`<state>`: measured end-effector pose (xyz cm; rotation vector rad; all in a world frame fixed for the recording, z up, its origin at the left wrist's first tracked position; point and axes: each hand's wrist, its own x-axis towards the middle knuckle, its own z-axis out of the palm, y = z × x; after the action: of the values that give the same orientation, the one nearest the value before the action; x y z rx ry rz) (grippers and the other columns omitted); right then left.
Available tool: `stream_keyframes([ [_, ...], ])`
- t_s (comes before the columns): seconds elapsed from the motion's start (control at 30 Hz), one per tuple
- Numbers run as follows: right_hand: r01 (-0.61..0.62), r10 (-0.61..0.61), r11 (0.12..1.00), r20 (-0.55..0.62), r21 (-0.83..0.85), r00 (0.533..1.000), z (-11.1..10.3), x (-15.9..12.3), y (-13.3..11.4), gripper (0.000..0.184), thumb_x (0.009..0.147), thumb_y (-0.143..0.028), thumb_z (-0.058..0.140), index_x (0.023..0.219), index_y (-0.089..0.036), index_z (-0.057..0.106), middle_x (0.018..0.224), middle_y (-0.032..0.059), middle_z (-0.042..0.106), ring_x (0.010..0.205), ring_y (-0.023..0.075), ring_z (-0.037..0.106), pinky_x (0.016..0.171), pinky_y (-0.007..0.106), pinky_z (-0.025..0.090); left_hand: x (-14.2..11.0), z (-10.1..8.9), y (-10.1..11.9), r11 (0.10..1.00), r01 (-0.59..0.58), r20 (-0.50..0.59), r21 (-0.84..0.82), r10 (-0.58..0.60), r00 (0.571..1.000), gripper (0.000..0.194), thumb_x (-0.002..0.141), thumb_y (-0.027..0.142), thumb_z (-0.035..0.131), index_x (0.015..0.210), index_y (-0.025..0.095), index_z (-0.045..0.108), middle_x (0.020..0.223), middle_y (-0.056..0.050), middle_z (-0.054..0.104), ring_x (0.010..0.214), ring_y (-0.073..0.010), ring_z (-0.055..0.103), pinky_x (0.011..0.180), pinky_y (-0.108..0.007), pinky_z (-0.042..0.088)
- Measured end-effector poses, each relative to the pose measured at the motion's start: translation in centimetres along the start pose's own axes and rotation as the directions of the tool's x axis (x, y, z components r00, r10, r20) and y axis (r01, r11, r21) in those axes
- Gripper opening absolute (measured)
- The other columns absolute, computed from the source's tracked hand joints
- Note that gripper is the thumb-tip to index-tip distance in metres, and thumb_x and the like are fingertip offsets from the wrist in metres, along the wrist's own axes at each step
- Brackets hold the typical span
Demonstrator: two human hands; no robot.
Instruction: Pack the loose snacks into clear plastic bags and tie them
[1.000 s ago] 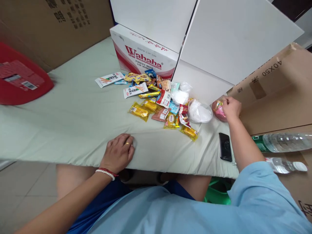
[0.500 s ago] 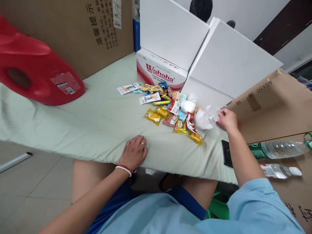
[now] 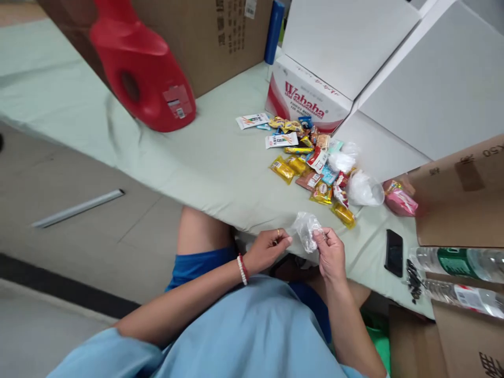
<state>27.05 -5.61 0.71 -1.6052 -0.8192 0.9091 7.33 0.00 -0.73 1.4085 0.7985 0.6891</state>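
Gripping a crumpled clear plastic bag [image 3: 307, 231] between thumb and fingers, the right hand [image 3: 333, 257] is in front of the Wahaha purified-water carton [image 3: 303, 97], well apart from it on the person's side. The left hand [image 3: 268, 249] is just beside the bag, thumb and fingertips drawn together; I cannot tell whether they pinch a thin edge of the film or meet on nothing.

Judging by how things lie, the work is at an early point. The bag is in hand, seemingly lifted off the green tablecloth [image 3: 220, 157], yet it looks bunched rather than opened out, and I can make out nothing inside it. The snacks lie loose in front of the carton: stick-snack packets [image 3: 281, 140] by its left end, yellow-wrapped snacks [image 3: 281, 169] farther from it. To the right of the carton and nearer the person are a white plastic bundle [image 3: 342, 161], a translucent bag [image 3: 366, 189] and, farthest right, a pink package [image 3: 401, 202]. None of these is in either hand.
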Motion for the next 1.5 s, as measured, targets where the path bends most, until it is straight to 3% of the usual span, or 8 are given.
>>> stream_keyframes([
  [0.13,0.098,-0.083,0.976,0.082,-0.192,0.993,1.5,-2.0,1.1,0.032,0.091,-0.051,0.071,0.087,-0.020,0.063,0.069,-0.0036,0.056,0.063,0.0123,0.047,0.060,0.024,0.038,0.5,0.9,0.6,0.916,0.235,0.011,-0.324,-0.245,0.969,0.048,0.089,0.061,0.064,0.107,0.017,0.069,0.092,-0.005,0.067,0.076,-0.0152,0.061,0.058,-0.024,0.044],
  [0.27,0.280,-0.220,0.903,0.211,-0.326,0.953,1.7,-3.3,1.0,0.026,0.097,-0.044,0.065,0.085,-0.021,0.062,0.074,-0.0016,0.059,0.068,0.0146,0.052,0.066,0.026,0.043,1.3,1.0,0.6,0.816,0.285,-0.026,-0.504,-0.343,0.939,0.059,0.082,0.060,0.075,0.124,0.020,0.063,0.132,-0.014,0.061,0.114,-0.0250,0.063,0.076,-0.030,0.055],
  [0.43,0.557,-0.454,0.730,0.327,-0.397,0.829,1.5,-4.0,0.6,0.014,0.099,-0.029,0.059,0.086,-0.025,0.063,0.085,0.0048,0.066,0.091,0.0238,0.061,0.083,0.037,0.051,0.9,1.5,0.5,0.818,0.286,-0.053,-0.499,-0.358,0.932,0.046,0.072,0.054,0.085,0.088,0.017,0.061,0.098,-0.005,0.063,0.098,-0.0193,0.062,0.078,-0.030,0.052],
  [0.7,0.654,-0.503,0.659,0.428,-0.373,0.751,1.0,-4.6,1.0,0.017,0.099,-0.024,0.058,0.089,-0.028,0.071,0.081,0.0058,0.068,0.097,0.0279,0.060,0.090,0.046,0.053,0.5,2.9,0.6,0.819,0.259,0.056,-0.512,-0.269,0.961,0.042,0.066,0.048,0.089,0.078,0.015,0.065,0.076,-0.001,0.063,0.071,-0.0121,0.056,0.067,-0.026,0.044],
  [0.8,0.580,-0.439,0.746,0.413,-0.327,0.798,0.5,-4.6,1.4,0.013,0.098,-0.032,0.062,0.094,-0.027,0.073,0.090,0.0067,0.071,0.102,0.0280,0.062,0.095,0.046,0.052,0.7,3.3,0.1,0.912,0.172,-0.065,-0.372,-0.210,0.975,0.032,0.070,0.042,0.084,0.075,0.016,0.066,0.074,-0.001,0.064,0.071,-0.0138,0.057,0.068,-0.027,0.045],
  [0.97,0.142,-0.129,0.986,0.144,-0.082,0.981,-0.1,-3.9,2.3,0.031,0.096,-0.052,0.063,0.102,-0.023,0.073,0.099,0.0053,0.074,0.093,0.0223,0.068,0.088,0.035,0.056,0.6,3.7,-0.1,1.000,0.017,-0.201,-0.002,-0.017,0.979,0.010,0.078,0.028,0.075,0.075,0.020,0.072,0.080,-0.003,0.069,0.078,-0.0174,0.061,0.077,-0.030,0.047],
  [1.27,-0.166,0.133,0.948,0.138,0.270,0.981,-0.8,-2.8,0.8,0.035,0.079,-0.051,0.083,0.098,-0.023,0.076,0.099,0.0037,0.075,0.090,0.0196,0.068,0.087,0.035,0.058,0.9,2.4,-0.4,0.922,0.117,-0.196,-0.370,-0.200,0.960,0.034,0.076,0.050,0.078,0.077,0.017,0.068,0.073,0.000,0.065,0.069,-0.0131,0.054,0.070,-0.027,0.043],
  [1.5,-0.233,0.201,0.944,0.152,0.235,0.968,-3.5,-2.6,1.4,0.038,0.073,-0.054,0.087,0.080,-0.021,0.068,0.084,0.0010,0.067,0.077,0.0169,0.063,0.075,0.034,0.059,0.7,0.3,-0.7,0.896,0.122,-0.236,-0.427,-0.241,0.942,0.038,0.072,0.052,0.081,0.077,0.017,0.068,0.069,0.002,0.062,0.063,-0.0104,0.049,0.061,-0.024,0.037],
])
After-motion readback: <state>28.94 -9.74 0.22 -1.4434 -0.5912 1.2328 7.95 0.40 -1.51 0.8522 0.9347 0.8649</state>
